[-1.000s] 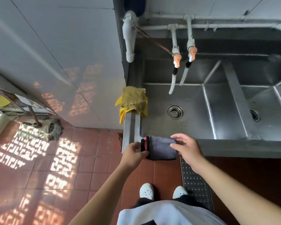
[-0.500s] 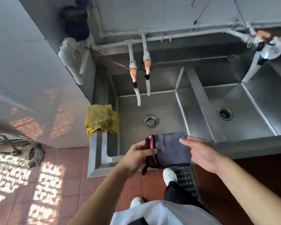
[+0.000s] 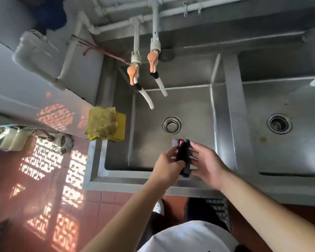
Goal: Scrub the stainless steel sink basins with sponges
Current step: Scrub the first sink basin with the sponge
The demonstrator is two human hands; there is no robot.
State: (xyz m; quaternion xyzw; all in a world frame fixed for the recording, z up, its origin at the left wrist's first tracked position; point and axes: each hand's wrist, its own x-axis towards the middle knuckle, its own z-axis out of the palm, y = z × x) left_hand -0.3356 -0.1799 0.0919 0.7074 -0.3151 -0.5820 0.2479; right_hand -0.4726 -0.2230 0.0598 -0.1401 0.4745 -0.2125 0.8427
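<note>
Stainless steel sink [image 3: 233, 110] against a grey wall, red tile floor [image 3: 44, 188] below. My left hand [image 3: 168, 165] and right hand [image 3: 206, 165] pinch the dark sponge [image 3: 184, 157] over the left basin [image 3: 149, 142], long axis pointing toward the drain [image 3: 171, 125].

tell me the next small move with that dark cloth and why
Probably lower the dark cloth onto the left basin floor and start wiping. Both the left hand and right hand hold it folded just above the basin, near the drain.
</note>
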